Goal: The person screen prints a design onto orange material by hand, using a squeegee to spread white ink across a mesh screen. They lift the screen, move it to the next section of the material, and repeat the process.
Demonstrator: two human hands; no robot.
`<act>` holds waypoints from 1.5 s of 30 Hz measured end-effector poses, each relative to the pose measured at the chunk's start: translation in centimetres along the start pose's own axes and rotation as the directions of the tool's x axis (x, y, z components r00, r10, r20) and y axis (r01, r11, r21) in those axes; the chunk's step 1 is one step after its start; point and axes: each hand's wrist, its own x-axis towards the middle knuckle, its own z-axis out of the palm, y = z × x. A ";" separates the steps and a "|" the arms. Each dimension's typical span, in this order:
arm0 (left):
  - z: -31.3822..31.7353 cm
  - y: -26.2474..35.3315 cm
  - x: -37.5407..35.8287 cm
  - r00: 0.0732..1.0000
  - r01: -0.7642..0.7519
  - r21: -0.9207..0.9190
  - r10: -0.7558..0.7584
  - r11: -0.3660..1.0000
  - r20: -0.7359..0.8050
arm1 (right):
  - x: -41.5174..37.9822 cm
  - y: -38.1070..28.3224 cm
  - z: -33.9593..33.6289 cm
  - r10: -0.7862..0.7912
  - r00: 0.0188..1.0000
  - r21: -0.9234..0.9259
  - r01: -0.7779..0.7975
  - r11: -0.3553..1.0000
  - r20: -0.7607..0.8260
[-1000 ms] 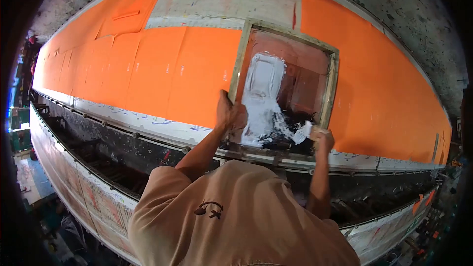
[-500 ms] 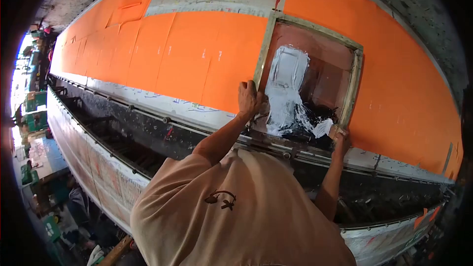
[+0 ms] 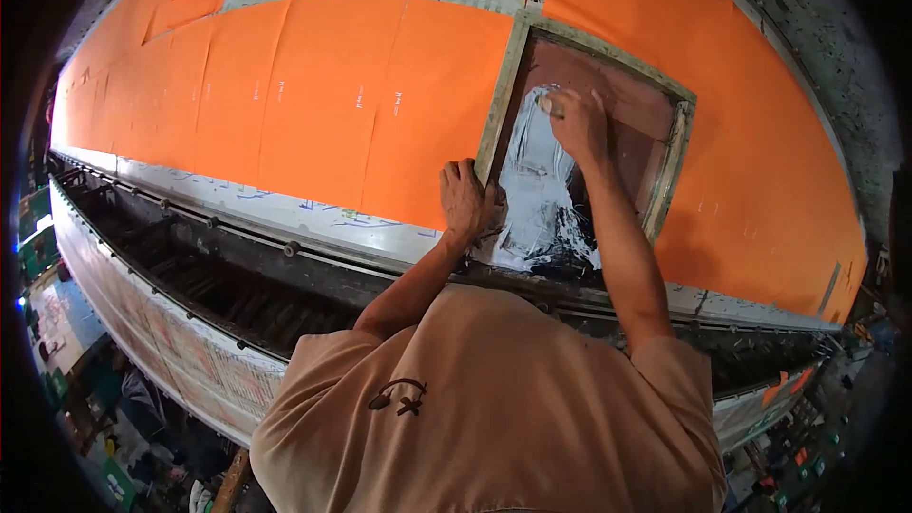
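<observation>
A wooden-framed screen (image 3: 676, 147) lies on the orange sheets, with white paste (image 3: 534, 157) smeared down its mesh and a dark patch at the lower right. My left hand (image 3: 465, 198) is closed round the lower left part of the frame. Over the upper end of the paste is my right hand (image 3: 577, 122), its fingers closed on a small pale tool (image 3: 547, 104). Most of that tool is hidden by the fingers.
Orange sheets (image 3: 323, 95) cover much of the long table on both sides of the frame. A dark metal rail (image 3: 290, 249) with knobs runs along its near edge. Below it are a dark trough and a whitish panel (image 3: 171, 323). Clutter lies at the lower left.
My right hand has moved from the frame's lower right corner up to the top of the paste. My left hand still holds the frame. The view has shifted slightly.
</observation>
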 end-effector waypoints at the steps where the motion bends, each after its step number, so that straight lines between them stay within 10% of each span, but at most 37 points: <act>1: -0.1 0.0 -0.2 1.000 0.006 -0.010 -0.006 1.000 0.004 | -0.3 -0.4 1.4 0.111 0.994 -0.038 -0.111 0.993 0.003; 8: -0.2 -0.1 0.1 0.999 0.038 -0.075 -0.037 0.996 0.017 | -11.3 -7.6 1.0 0.134 0.988 -0.019 -0.133 0.991 0.070; 12: -0.6 -0.1 -0.1 1.000 0.004 -0.079 -0.005 0.997 -0.013 | -3.1 -3.1 -2.5 0.250 0.918 0.037 -0.274 0.961 0.308; 18: -0.7 0.5 0.0 0.993 0.109 -0.244 -0.096 0.964 0.064 | -7.3 -5.2 2.3 0.173 0.971 -0.092 -0.190 0.978 -0.162; 22: -1.0 1.1 0.5 0.990 0.137 -0.241 -0.123 0.961 0.070 | -17.3 -7.1 -2.1 0.231 0.972 0.064 -0.228 0.972 -0.044; 26: -0.9 3.0 -0.1 0.987 0.155 -0.401 -0.123 0.903 0.103 | -26.1 1.2 -7.2 0.595 0.659 0.257 -0.543 0.800 -0.461; 28: 5.2 1.8 0.1 0.999 0.009 -0.352 -0.024 0.936 -0.037 | -33.0 9.6 -7.5 0.978 0.208 0.701 -0.697 0.149 -0.001; 32: 13.0 12.5 -1.9 0.973 0.223 -0.458 -0.167 0.861 0.159 | -37.4 20.3 -14.0 0.973 0.188 0.762 -0.609 0.220 -0.130; 38: 19.4 16.2 -7.6 0.995 0.095 -0.473 -0.067 0.876 0.075 | -44.2 26.3 -17.2 0.995 0.090 0.817 -0.571 0.086 -0.042; 45: 19.1 17.1 -8.2 0.988 -0.094 0.059 0.100 0.994 -0.121 | -46.5 23.2 -15.4 0.977 0.206 0.739 -0.650 0.176 -0.052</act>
